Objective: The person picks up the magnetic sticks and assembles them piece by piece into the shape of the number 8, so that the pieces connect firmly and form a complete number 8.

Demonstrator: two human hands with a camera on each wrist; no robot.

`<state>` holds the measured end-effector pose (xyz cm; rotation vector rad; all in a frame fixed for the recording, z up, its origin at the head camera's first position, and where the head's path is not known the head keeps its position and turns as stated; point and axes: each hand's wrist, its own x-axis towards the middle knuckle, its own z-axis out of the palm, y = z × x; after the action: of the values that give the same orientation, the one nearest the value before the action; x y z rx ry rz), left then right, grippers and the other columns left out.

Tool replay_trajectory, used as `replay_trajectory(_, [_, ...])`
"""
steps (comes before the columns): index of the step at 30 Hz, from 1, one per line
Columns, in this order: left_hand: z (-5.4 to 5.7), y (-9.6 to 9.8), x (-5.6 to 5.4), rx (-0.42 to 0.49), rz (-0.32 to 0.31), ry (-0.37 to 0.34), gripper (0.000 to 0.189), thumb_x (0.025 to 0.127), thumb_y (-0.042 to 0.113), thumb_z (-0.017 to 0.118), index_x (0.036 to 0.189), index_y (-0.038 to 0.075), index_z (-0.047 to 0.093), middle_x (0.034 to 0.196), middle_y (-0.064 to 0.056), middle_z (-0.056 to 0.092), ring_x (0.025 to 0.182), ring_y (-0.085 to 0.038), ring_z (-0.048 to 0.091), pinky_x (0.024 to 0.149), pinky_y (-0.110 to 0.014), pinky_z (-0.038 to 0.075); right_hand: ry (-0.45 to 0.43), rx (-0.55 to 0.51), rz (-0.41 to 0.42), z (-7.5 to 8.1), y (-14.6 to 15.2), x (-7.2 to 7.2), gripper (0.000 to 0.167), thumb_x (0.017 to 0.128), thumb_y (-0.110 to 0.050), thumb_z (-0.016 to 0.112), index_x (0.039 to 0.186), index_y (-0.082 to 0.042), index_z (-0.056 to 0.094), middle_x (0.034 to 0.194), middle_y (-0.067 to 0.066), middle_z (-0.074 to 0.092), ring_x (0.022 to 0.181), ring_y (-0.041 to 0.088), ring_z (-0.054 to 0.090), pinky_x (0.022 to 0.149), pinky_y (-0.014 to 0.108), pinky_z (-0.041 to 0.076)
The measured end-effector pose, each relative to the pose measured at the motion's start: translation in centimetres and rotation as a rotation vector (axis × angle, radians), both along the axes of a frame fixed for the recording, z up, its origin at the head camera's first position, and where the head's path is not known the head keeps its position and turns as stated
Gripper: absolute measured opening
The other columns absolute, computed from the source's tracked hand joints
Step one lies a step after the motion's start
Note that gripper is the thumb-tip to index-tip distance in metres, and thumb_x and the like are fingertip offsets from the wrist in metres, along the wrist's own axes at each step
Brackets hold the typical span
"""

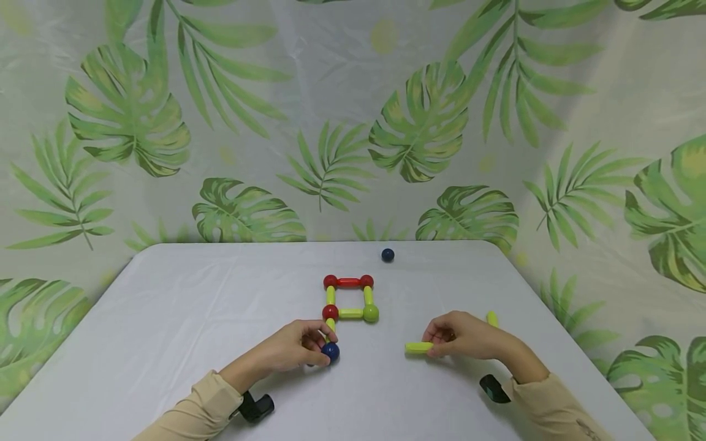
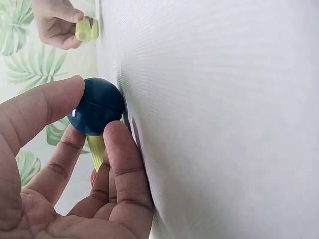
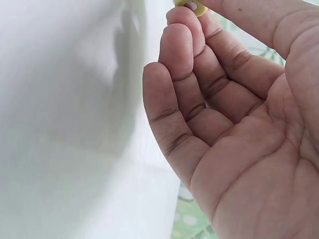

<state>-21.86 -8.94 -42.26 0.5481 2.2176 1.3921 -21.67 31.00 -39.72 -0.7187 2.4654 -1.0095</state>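
With thumb and fingers, my left hand [image 1: 287, 349] pinches a dark blue ball [image 1: 330, 351], close to the tabletop in the left wrist view. A yellow-green rod [image 2: 96, 149] runs from that ball to a red ball [image 1: 330, 313], the near left corner of a small square. Two more red balls joined by a red rod [image 1: 349, 282] form the square's far side; a green ball [image 1: 371, 313] is its near right corner. To the right, my right hand [image 1: 466, 335] holds a loose yellow-green rod [image 1: 417, 348] by one end, its other end pointing left.
Another dark blue ball [image 1: 388, 255] lies near the table's back edge. A second loose yellow-green rod [image 1: 492, 318] shows just beyond the right hand, partly hidden by it. Leaf-patterned cloth [image 1: 342, 92] hangs behind the white table [image 1: 209, 294].
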Motion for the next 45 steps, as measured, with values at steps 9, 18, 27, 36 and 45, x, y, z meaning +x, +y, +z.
replay_trajectory(9, [0.1, 0.0, 0.0, 0.008, -0.004, 0.003, 0.031, 0.092, 0.007, 0.083, 0.12, 0.011, 0.072, 0.102, -0.006, 0.065, 0.088, -0.018, 0.056, 0.063, -0.023, 0.043, -0.001, 0.02, 0.022, 0.1, -2.5, -0.8, 0.014, 0.095, -0.022, 0.083, 0.102, -0.012, 0.076, 0.085, -0.004, 0.066, 0.078, 0.006, 0.058, 0.071, 0.018, 0.049])
replay_trajectory(18, [0.0, 0.0, 0.0, 0.0, -0.003, 0.001, 0.031, 0.091, 0.008, 0.084, 0.12, 0.012, 0.072, 0.102, -0.006, 0.065, 0.088, -0.018, 0.056, 0.064, -0.024, 0.043, -0.023, 0.019, 0.047, -0.3, -4.9, -1.3, 0.012, 0.096, -0.02, 0.082, 0.102, -0.012, 0.076, 0.085, -0.005, 0.066, 0.078, 0.007, 0.058, 0.071, 0.018, 0.049])
replay_trajectory(27, [0.0, 0.0, 0.0, 0.012, -0.009, 0.006, 0.031, 0.091, 0.007, 0.084, 0.119, 0.01, 0.072, 0.101, -0.006, 0.065, 0.087, -0.017, 0.056, 0.063, -0.022, 0.043, -0.039, 0.022, 0.068, -0.7, -7.3, -1.5, 0.012, 0.095, -0.018, 0.083, 0.102, -0.013, 0.075, 0.085, -0.006, 0.065, 0.079, 0.007, 0.057, 0.071, 0.018, 0.048])
replay_trajectory(36, [0.2, 0.1, 0.1, 0.02, -0.006, -0.002, 0.031, 0.091, 0.006, 0.083, 0.119, 0.008, 0.071, 0.101, -0.006, 0.064, 0.085, -0.017, 0.056, 0.063, -0.022, 0.043, -0.053, 0.015, 0.088, -0.6, -9.1, -1.8, 0.014, 0.095, -0.021, 0.083, 0.103, -0.012, 0.075, 0.086, -0.006, 0.064, 0.08, 0.007, 0.057, 0.073, 0.018, 0.048])
replay_trajectory(45, [0.2, 0.1, 0.1, 0.022, -0.006, -0.012, 0.032, 0.091, 0.007, 0.083, 0.12, 0.008, 0.071, 0.099, -0.005, 0.063, 0.083, -0.016, 0.055, 0.062, -0.021, 0.042, -0.064, 0.018, 0.096, -1.0, -10.3, -2.1, 0.012, 0.096, -0.021, 0.083, 0.103, -0.014, 0.075, 0.085, -0.007, 0.064, 0.078, 0.007, 0.056, 0.072, 0.019, 0.049])
